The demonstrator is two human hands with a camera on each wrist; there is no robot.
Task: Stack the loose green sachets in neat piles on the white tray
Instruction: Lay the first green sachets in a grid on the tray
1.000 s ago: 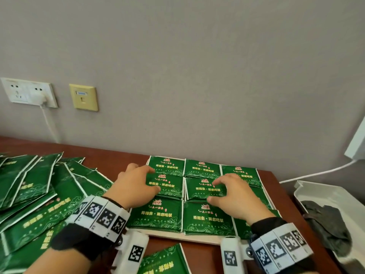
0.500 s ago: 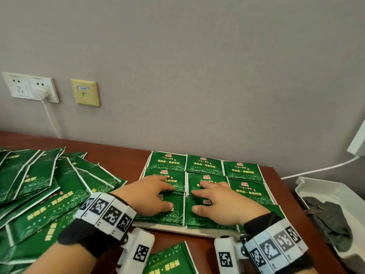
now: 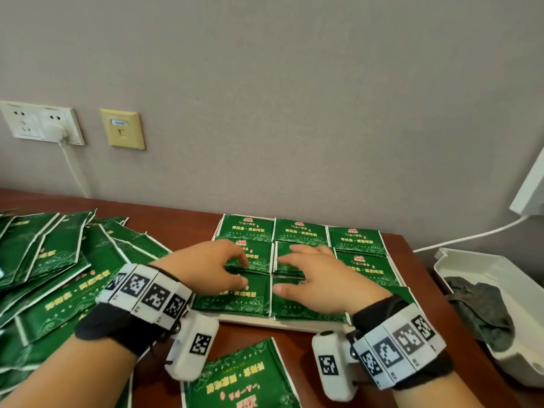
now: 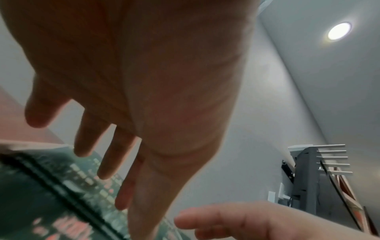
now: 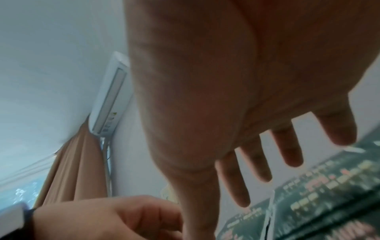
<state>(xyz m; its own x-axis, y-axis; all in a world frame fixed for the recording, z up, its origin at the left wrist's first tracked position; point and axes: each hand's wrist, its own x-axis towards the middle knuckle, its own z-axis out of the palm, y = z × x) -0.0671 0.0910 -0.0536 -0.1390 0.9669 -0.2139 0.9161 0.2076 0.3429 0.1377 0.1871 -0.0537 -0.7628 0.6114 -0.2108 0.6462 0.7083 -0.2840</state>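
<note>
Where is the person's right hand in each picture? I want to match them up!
Head view: the right hand is low, right of centre, fingers spread over the green sachets on the white tray.
Left wrist view: it pokes in at the bottom right.
Right wrist view: it fills the top and middle.
Shared landmark: the green sachets under the fingers, seen in all three.

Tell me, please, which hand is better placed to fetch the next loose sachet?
Left hand: the loose pile lies beside it, while the right hand sits over the tray, farther away.
</note>
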